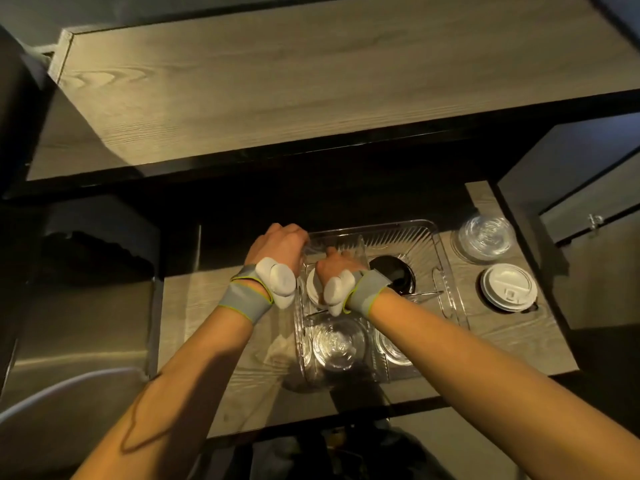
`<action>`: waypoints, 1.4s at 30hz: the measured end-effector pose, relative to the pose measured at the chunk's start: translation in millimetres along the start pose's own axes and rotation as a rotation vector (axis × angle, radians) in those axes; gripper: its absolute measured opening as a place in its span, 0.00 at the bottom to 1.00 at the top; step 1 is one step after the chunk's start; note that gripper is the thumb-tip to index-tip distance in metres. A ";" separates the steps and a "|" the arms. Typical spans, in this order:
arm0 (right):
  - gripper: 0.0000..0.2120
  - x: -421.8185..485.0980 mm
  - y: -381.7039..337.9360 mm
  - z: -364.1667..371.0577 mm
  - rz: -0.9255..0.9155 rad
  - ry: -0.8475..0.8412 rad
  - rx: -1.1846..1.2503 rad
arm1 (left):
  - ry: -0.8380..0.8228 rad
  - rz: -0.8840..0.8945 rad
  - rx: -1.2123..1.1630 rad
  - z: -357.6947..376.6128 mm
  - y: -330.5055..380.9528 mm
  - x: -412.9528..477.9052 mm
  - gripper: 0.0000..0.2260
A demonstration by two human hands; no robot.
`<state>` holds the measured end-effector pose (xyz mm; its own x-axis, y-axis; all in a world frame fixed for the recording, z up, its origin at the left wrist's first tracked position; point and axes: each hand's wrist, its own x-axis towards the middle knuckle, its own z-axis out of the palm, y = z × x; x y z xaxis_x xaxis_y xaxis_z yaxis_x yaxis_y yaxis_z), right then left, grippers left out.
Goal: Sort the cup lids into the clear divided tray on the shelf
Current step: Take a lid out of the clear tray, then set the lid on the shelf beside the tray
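"Cup lids (507,287), where are they?"

"Some are sorted and some wait. On the wooden shelf (214,306), to the right of the tray (398,225), two piles stand outside it: a clear stack (486,237) farther back and a white stack (502,282) nearer. Both sit close to the tray wall, probably to keep each reach short. Inside the tray, a black lid (391,275) lies on the far right. A white lid (313,289) lies across the divider (360,245) from it, partly under a hand. Clear lids (339,341) fill the two near sections. Like sits with like."

"And the hands?"

"Both reach into the far left part of the tray, knuckles up. The left hand (277,249) is at the tray's far left corner with its fingers curled down out of sight. It may be steadying the tray, but I cannot tell what its grip holds, if anything. The right hand (337,268) hovers over the white lid beside the divider, fingers also bent away. I cannot tell whether that grip is closed on anything either."

"What is it all made of?"

"The tray is clear, hard plastic with ribbed walls and thin upright partitions, so its contents show through. The lids are round. The clear ones are glossy and catch the light, the white ones are matt with a raised rim, and the black one is shiny. The shelf is pale, grained wood. Each wrist wears a grey band (242,301) with a white pod."
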<state>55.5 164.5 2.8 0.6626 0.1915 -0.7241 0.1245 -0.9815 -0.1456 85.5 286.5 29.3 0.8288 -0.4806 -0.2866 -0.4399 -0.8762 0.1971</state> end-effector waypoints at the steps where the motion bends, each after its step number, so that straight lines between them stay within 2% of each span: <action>1: 0.23 1.1 -1.2 -0.2 0.022 -0.008 -0.006 | -0.002 0.005 0.002 0.2 -0.4 0.3 0.15; 5: 0.23 -2.4 4.4 1.9 0.022 0.021 0.074 | 0.027 0.015 0.000 0.8 1.5 0.8 0.12; 7: 0.19 -8.7 7.0 1.8 0.019 0.173 0.128 | 0.069 0.027 -0.014 -2.1 8.3 2.1 0.12; 10: 0.22 -30.2 19.7 -1.2 -0.025 0.436 0.246 | 0.116 0.074 -0.063 -10.5 34.7 9.2 0.12; 15: 0.18 -78.9 77.1 1.7 0.013 0.662 0.340 | 0.064 0.157 -0.056 -13.4 93.3 23.1 0.13; 21: 0.19 -124.2 156.3 31.0 0.244 0.619 0.341 | -0.001 0.257 -0.032 13.5 175.2 35.5 0.16; 24: 0.20 -143.6 194.1 51.7 0.352 0.604 0.394 | 0.041 0.257 -0.025 21.2 207.6 46.4 0.16; 26: 0.19 -152.3 219.1 69.4 0.397 0.607 0.417 | 0.078 0.329 0.028 28.2 229.5 53.8 0.16; 31: 0.22 -149.8 258.6 104.3 0.472 0.503 0.431 | -0.102 0.412 0.075 52.8 275.4 66.2 0.17; 34: 0.30 -139.9 272.2 119.4 0.478 0.434 0.416 | -0.188 0.443 0.106 71.6 290.3 79.6 0.20; 38: 0.39 -127.3 280.8 132.6 0.454 0.445 0.392 | -0.286 0.449 0.136 87.8 303.3 92.7 0.25; 42: 0.41 -119.7 287.7 137.1 0.420 0.464 0.393 | -0.311 0.467 0.156 97.1 307.5 102.3 0.28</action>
<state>-89.2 -140.0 -44.8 0.8513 -0.3075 -0.4251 -0.4241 -0.8804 -0.2124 1.5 -35.7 -30.4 0.4047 -0.7849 -0.4691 -0.7993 -0.5528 0.2354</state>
